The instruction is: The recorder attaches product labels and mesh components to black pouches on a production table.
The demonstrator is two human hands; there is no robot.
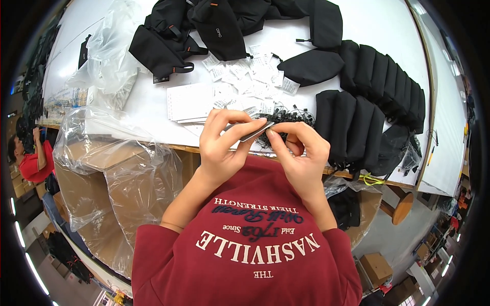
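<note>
Both hands are raised close to the chest, above the near edge of the white worktop (153, 109). The left hand (220, 148) and the right hand (301, 153) meet on one small flat tag (258, 131) — a thin grey-and-white card held roughly level, tilted slightly up toward the right.

Grip state:
- Left hand: thumb and fingers are pinched together on the left end of the tag.
- Right hand: fingertips are closed on the right end of the tag; the remaining fingers are curled under.

Tag position: between the two hands, in the air, just in front of the worktop edge and not resting on it.

Surroundings on the worktop:
- A pile of black strings (286, 118) lies just behind the hands.
- Loose white paper tags (250, 71) are scattered beyond it, beside a stack of white sheets (189, 102).
- Two rows of black pouches (380, 76) stand on edge at the right — packed tightly together.
- Several black bags (214, 25) lie at the far side.
- Clear plastic wrap (107, 51) sits at the left.

A cardboard box lined with clear plastic (122, 173) stands to the left below the worktop.
</note>
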